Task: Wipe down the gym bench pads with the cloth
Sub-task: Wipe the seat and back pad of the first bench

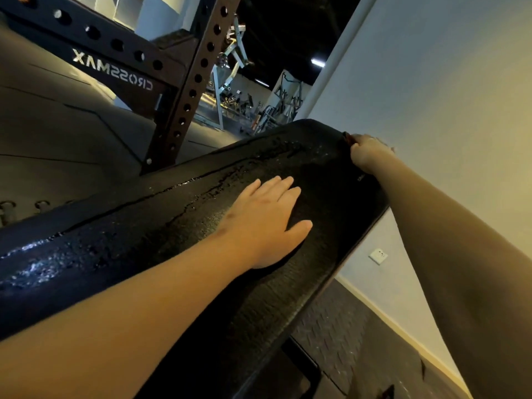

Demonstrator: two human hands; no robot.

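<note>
Bench pad (144, 226), black, grainy and glossy with wet streaks, slants upward; left hand (264, 223) lies flat on it with straight fingers, right hand (368, 152) grips its far edge.

The black textured bench pad (316, 168) lies slanted, wet with shining streaks; a little dark red cloth (347, 137) shows at its far edge.

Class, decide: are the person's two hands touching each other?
Apart. Head view: the left hand lies flat on the bench pad, the right hand at its far end, pad between.
</note>
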